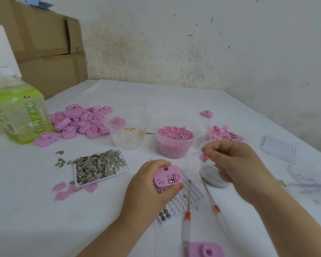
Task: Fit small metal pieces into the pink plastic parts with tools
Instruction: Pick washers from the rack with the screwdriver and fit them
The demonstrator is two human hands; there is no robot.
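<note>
Pink plastic housing [168,178], head view: held above the bench [44,219] in my left grip [148,184], fingers curled round its edges, the open face with small metal parts turned up. My right grip [235,164] pinches a small pink piece [203,157], near the housing and apart from it. One orange-collared tool [188,201] lies across a white tray of button cells [174,206]; a second tool [211,197] lies just beside it. To the left lies a tray of metal pieces [100,165]. Behind stand a tub of pink granules [174,141] and a tub of pink clips [224,135].
</note>
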